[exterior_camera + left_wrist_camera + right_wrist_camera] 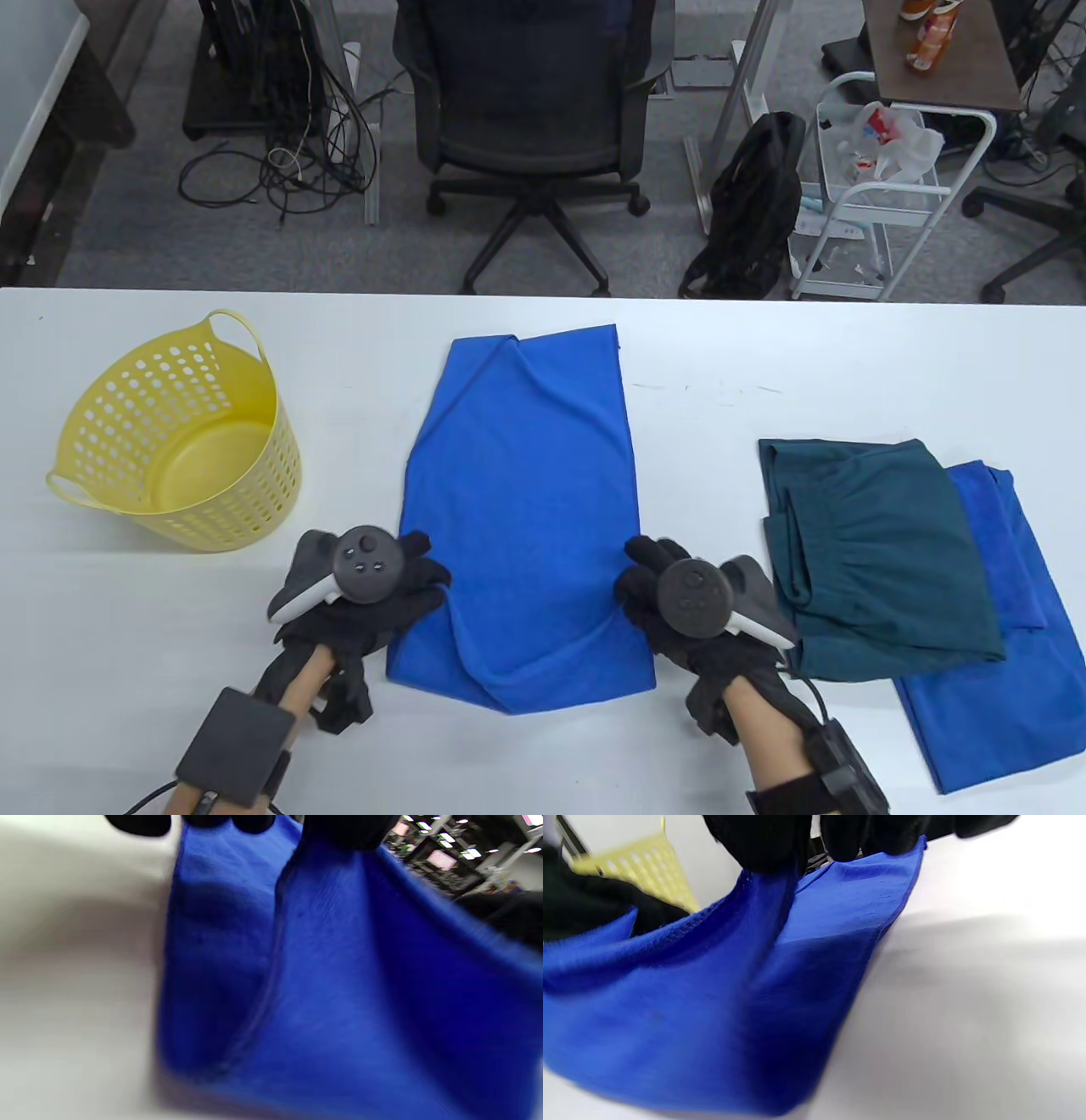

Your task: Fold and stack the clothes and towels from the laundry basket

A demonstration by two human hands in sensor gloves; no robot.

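While both hands lift its near edge to fold it | left hand pinches towel | right hand pinches too | basket emptied | stack waits right on desk

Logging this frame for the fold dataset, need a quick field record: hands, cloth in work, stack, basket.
left hand: pinches the near left edge of the blue towel
right hand: pinches the towel's near right edge
blue towel: laid lengthwise mid-table, near end lifted by both hands, far end flat
stack: folded teal garment on top of another blue towel, at the table's right
basket: yellow basket at left, tipped toward the camera, nothing visible inside
table: white table
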